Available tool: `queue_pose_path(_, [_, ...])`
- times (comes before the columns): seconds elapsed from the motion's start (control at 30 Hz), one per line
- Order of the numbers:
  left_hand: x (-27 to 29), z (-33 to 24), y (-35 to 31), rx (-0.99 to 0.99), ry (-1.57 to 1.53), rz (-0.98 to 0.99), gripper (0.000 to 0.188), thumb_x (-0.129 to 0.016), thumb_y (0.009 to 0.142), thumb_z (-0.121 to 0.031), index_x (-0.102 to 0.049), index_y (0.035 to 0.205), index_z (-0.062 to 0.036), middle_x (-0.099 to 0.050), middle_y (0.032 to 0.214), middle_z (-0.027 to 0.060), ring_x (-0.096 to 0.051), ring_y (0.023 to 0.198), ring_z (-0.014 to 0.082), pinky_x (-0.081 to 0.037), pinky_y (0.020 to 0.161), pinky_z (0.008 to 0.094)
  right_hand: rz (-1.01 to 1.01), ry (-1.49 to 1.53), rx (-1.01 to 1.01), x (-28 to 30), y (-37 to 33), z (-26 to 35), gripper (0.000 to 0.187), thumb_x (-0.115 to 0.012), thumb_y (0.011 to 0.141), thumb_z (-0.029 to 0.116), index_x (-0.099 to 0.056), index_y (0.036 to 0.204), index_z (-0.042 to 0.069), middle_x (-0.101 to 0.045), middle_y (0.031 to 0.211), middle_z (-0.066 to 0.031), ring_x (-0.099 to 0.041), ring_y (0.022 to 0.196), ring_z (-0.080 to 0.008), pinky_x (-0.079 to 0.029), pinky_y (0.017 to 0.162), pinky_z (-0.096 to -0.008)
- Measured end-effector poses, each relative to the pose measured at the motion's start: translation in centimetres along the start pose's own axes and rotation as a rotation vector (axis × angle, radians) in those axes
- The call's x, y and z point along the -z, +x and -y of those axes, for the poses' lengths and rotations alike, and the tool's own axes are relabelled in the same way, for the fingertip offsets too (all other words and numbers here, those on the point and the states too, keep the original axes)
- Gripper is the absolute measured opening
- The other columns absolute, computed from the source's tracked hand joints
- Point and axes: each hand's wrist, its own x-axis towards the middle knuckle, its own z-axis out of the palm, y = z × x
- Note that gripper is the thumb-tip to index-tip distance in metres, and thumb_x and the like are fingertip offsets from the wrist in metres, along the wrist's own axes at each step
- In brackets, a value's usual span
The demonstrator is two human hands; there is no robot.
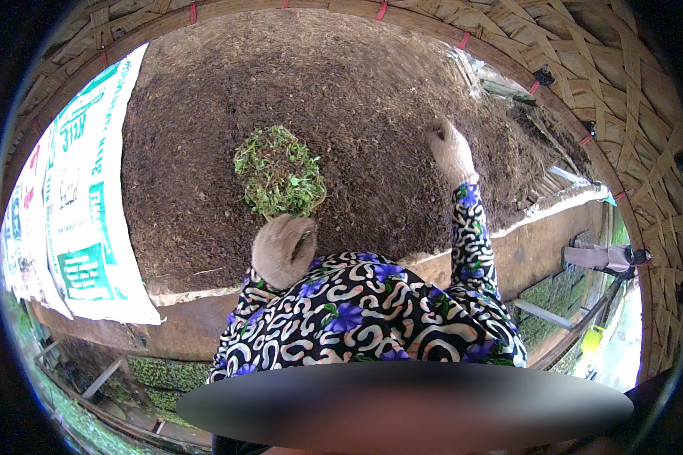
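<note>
A rounded heap of small green seedlings (279, 171) sits left of the middle over dark brown soil (372, 98). A thin tan edge shows under its near right side, perhaps a shallow holder. My left hand (283, 252) is curled closed at the near edge of the heap, close to my body. Its fingertips are hidden, so what it grips cannot be made out. Out to the right, my right hand (451, 152) reaches low over the soil with its fingers drawn together. Anything between those fingertips is too small to see.
A white printed sheet (91, 189) covers the bed's left end. Along the near side runs a brown board wall (190, 327) edged with pale sheeting. Black trays of green plants (167, 387) stand lower, beyond the wall. A woven hat brim (584, 68) frames the view.
</note>
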Motion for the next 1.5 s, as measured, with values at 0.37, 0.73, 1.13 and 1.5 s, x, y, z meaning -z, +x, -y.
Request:
queue_pose_path(0.37, [-2.7, -0.2, 0.9, 0.182, -0.039, 0.498, 0.037, -0.063, 0.095, -0.021, -0.067, 0.128, -0.0041, -0.067, 0.112, 0.0214, -0.064, 0.106, 0.0440, -0.053, 0.092, 0.0511, 0.034, 0.066, 0.151, -0.7, -3.8, 3.4, 0.024, -0.069, 0.096, 0.030, -0.073, 0.110, 0.012, -0.076, 0.102, -0.0178, -0.073, 0.097, -0.0395, -0.059, 0.083, -0.0479])
queue_pose_path(0.73, [0.7, 0.7, -3.4, 0.360, 0.003, 0.208, 0.034, -0.064, 0.095, -0.019, -0.068, 0.124, -0.0019, -0.069, 0.118, 0.0220, -0.067, 0.110, 0.0429, -0.055, 0.095, 0.0491, -0.005, 0.064, 0.207, -5.3, -2.2, 6.3, 0.019, -0.068, 0.097, 0.029, -0.072, 0.106, 0.014, -0.076, 0.099, -0.0158, -0.073, 0.096, -0.0375, -0.059, 0.083, -0.0493])
queue_pose_path(1.13, [-0.9, 0.4, -1.3, 0.121, -0.018, 0.370, 0.038, -0.064, 0.095, -0.023, -0.066, 0.129, -0.0055, -0.071, 0.112, 0.0199, -0.069, 0.104, 0.0399, -0.057, 0.092, 0.0481, 0.009, -0.041, 0.157, -5.5, 2.2, 5.9, 0.034, -0.066, 0.097, 0.041, -0.071, 0.113, 0.010, -0.075, 0.105, -0.0202, -0.072, 0.102, -0.0412, -0.057, 0.088, -0.0513])
queue_pose_path(1.5, [-6.0, 0.2, 2.8, -0.069, 0.287, 0.630, 0.015, -0.065, 0.088, -0.017, -0.066, 0.098, -0.0066, -0.064, 0.093, 0.0168, -0.069, 0.089, 0.0380, -0.057, 0.071, 0.0507, 0.308, -0.134, 0.304, -2.7, -8.1, 6.4, 0.032, -0.070, 0.092, 0.031, -0.069, 0.117, 0.011, -0.075, 0.100, -0.0181, -0.072, 0.099, -0.0404, -0.059, 0.083, -0.0523])
